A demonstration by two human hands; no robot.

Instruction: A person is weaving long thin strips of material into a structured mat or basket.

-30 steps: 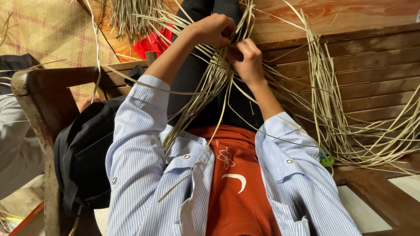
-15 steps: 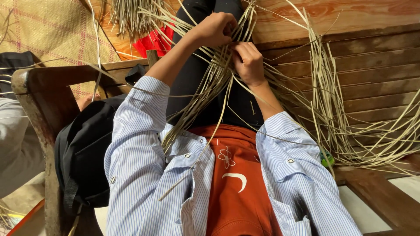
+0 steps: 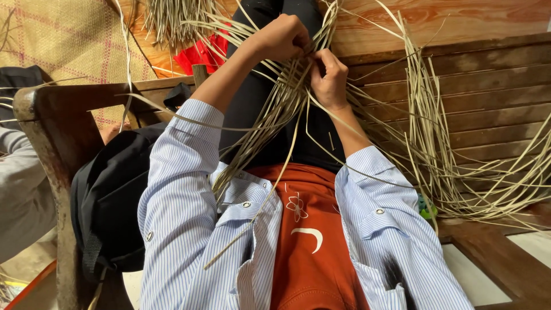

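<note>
The pale straw strips (image 3: 287, 97) are lying across the person's lap, over dark trousers, as a loose fan of long, flat, dry blades in a yellowish tan. They are bunching together where the 2 hands meet and spreading out toward the chest and off to the right. The left hand (image 3: 281, 37) is curling closed over the gathered strips near the top of the view, knuckles up. The right hand (image 3: 330, 74) is sitting just beside it, touching it, with fingers pinched shut on a few of the same strips.

A larger heap of loose strips (image 3: 459, 155) is lying on the wooden bench (image 3: 488, 74), whose dark brown slats are running across the right side. Beyond the bench, lighter orange-brown wooden boards (image 3: 459, 14) are showing. A woven mat (image 3: 63, 40) is covering the ground at upper left, and a piece of red cloth (image 3: 198, 54) is lying near another bundle of strips. A black bag (image 3: 112, 201) is resting against the bench's worn armrest (image 3: 51, 132). Another person's grey sleeve (image 3: 20, 189) is showing at the left edge.

The fingertips of both hands are hiding among the strips, so the exact crossing being held is hard to make out. The bench's right end and the mat are running out of the frame.
</note>
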